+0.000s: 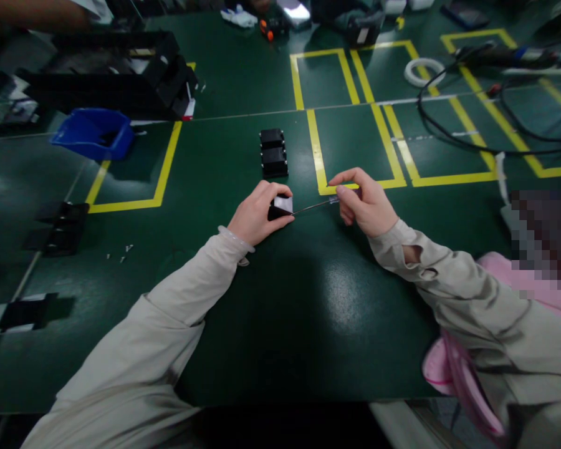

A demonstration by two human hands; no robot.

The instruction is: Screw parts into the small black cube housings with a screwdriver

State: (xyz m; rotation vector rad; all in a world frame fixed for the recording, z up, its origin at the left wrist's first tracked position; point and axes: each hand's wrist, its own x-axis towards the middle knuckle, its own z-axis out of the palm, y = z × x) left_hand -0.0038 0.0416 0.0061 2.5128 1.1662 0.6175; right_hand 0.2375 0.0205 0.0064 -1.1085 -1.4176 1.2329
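Note:
Near the middle of the green table, my left hand [257, 214] grips a small black block [283, 204] between thumb and fingers; its upper face shines pale. My right hand [364, 202] holds a screwdriver [314, 205] by its handle, most of which the fingers hide. The thin metal shaft points left, and its tip meets the block's right lower corner, by my left thumb. Just beyond my left hand stand black blocks [273, 153] in a short row, with small shiny screws along their sides. Several loose screws [126, 251] lie to the left of my left forearm.
A blue bin [96, 133] and a large black tray [107, 75] stand at the back left. More black parts [65, 227] lie at left. Yellow tape [362, 186] marks rectangles on the table. A black cable [449, 132], a white tape roll [424, 72] and a pink bag [462, 374] are on the right.

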